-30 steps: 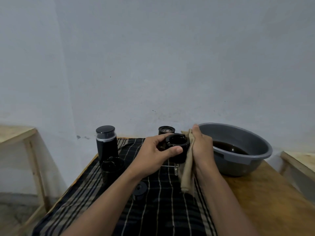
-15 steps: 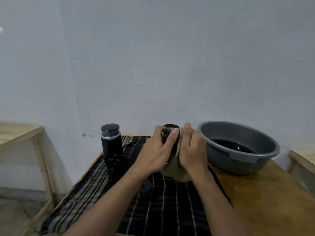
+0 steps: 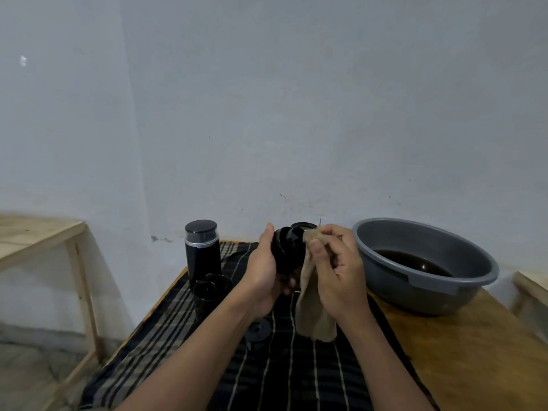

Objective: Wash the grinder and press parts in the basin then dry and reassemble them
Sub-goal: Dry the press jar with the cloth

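A black round part (image 3: 289, 247) is being held in the air over the far end of the striped cloth (image 3: 296, 369), left of the basin; it is being gripped by the left hand (image 3: 264, 274), with fingers curled underneath and thumb raised along its left side; a tan rag (image 3: 314, 315) is being pinched by the right hand (image 3: 338, 274) between thumb and bent fingers; the rag's upper end is being pressed against the part's right edge, while the rest is being left to hang; whether the hanging end is touching the striped cloth cannot be told; a grey basin (image 3: 430, 281) is being supported by the bare wooden table (image 3: 474, 351) at right, near the right hand; dark water (image 3: 412, 261) is being contained in it; on the striped cloth at left, a tall black canister (image 3: 203, 253) with a flat cap is being kept upright; a black cup (image 3: 212, 292) is being kept just in front of it; a small black disc (image 3: 257, 330) is being partly hidden by the left forearm; a second black part (image 3: 302, 226) is being mostly hidden behind the held one; a side table (image 3: 35, 235) of pale wood is being seen at far left, against the grey wall (image 3: 296, 114).
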`<state>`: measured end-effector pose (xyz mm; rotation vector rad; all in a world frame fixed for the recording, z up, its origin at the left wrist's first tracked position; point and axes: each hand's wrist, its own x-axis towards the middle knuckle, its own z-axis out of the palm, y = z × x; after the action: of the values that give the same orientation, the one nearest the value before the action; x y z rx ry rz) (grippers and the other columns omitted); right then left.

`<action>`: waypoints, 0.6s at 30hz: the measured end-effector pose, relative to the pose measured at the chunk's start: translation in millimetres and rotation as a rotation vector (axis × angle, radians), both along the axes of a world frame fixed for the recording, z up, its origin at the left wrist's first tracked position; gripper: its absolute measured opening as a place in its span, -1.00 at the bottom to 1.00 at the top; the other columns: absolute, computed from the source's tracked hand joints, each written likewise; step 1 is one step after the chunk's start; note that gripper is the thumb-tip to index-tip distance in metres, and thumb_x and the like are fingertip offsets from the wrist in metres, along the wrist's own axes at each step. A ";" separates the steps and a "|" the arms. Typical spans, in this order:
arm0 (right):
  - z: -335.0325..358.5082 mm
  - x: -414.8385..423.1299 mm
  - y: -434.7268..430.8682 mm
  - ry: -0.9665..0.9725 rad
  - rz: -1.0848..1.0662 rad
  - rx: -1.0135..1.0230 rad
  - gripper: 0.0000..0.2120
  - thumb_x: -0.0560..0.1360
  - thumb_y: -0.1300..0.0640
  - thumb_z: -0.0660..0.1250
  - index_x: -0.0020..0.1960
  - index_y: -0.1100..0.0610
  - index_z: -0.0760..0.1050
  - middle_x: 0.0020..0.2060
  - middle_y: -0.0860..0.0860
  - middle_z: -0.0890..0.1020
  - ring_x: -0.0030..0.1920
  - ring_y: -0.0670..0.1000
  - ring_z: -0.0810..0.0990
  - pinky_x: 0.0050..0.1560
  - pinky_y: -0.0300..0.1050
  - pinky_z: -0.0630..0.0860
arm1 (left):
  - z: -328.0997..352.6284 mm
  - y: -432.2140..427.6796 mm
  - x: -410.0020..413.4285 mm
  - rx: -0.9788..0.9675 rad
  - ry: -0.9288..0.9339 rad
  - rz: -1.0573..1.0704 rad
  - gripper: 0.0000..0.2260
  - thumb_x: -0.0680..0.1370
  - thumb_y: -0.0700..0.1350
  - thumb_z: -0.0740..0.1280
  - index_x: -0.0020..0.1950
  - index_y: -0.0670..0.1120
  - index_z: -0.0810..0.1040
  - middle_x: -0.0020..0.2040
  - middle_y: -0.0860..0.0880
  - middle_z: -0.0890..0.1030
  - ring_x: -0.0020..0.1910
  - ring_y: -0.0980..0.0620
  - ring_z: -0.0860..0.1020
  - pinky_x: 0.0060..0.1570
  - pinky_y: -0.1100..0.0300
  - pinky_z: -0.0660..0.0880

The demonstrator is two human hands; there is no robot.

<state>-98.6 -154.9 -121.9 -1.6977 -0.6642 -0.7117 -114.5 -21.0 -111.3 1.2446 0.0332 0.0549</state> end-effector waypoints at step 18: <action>-7.2 10.9 -8.3 0.541 -0.115 0.089 -0.52 0.69 -0.09 0.15 -0.17 0.22 0.60 -0.20 0.15 0.69 -0.16 0.03 0.66 -0.03 0.10 0.58 | -7.3 55.5 14.7 1.611 -0.204 0.166 -0.42 0.57 0.44 0.16 0.43 0.10 0.33 0.24 -0.05 0.57 0.21 -0.11 0.57 0.18 -0.07 0.54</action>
<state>-87.8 -163.2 -129.1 -1.7519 -0.1552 -0.3257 -99.8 34.6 -118.6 2.8349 -0.1116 0.4116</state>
